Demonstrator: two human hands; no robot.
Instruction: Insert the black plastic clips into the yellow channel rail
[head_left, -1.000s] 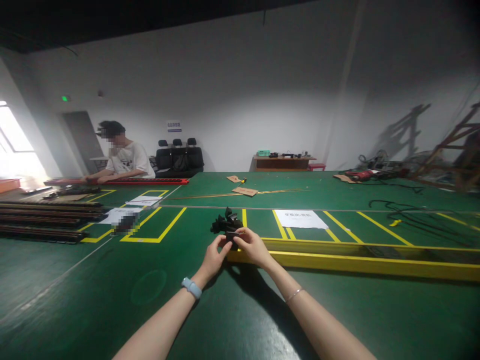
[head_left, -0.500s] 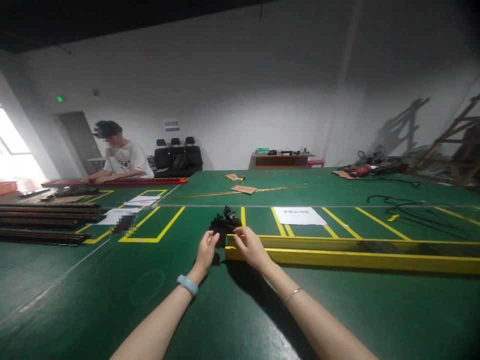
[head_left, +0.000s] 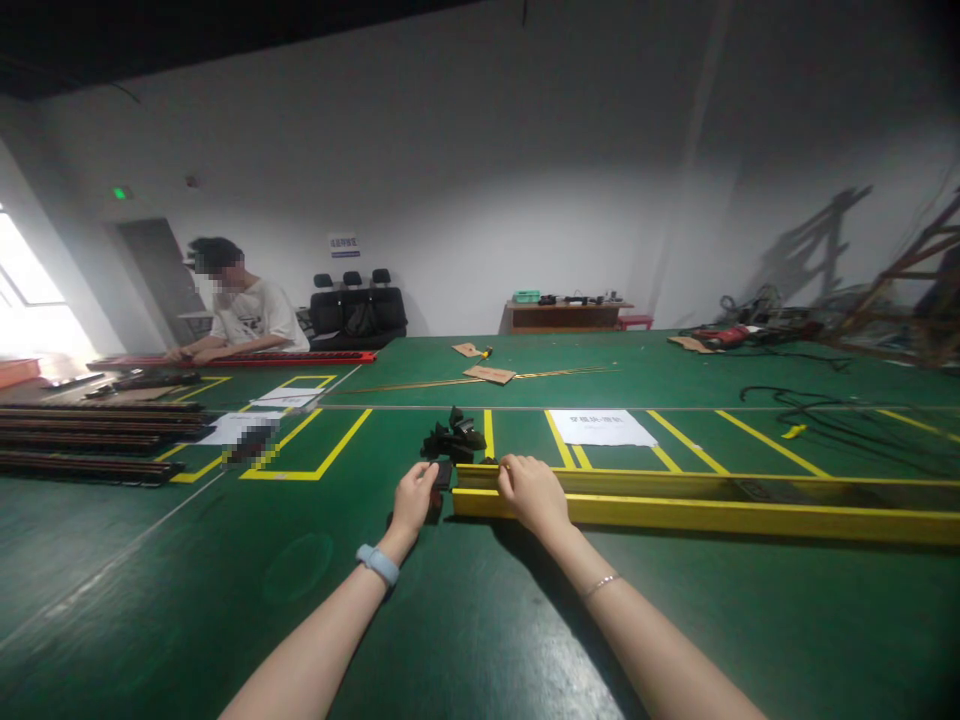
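On the left of the green worktop (head_left: 225,600) we see a bundle of dark rails (head_left: 82,465), running out of view on that side. Behind them a red slotted rail (head_left: 315,358) lies near the worktop's far edge, and a co-worker in a white T-shirt (head_left: 259,315) leans over it, arms resting at the rail. Two white paper sheets come next, the nearer one (head_left: 232,427) just beside the dark rails' ends.

Toward the middle is our left hand (head_left: 411,497), a pale blue watch band (head_left: 377,564) at its wrist. Thumb and fingers are closed on a small black block (head_left: 443,475) — it sits just beside the left end of the yellow channel rail (head_left: 675,512). A heap of black pieces (head_left: 452,437) lies just beyond, nearer the far edge.

Our right hand (head_left: 534,492) is over the rail near that same end, fingers curled down toward the channel; a dark bit shows by the fingertips, but we cannot tell whether they grip it. The rail stretches from there past the picture's right side — dark flat pieces lie inside its channel. Behind it we have a printed sheet (head_left: 600,427), then black cables (head_left: 802,408) farther right.
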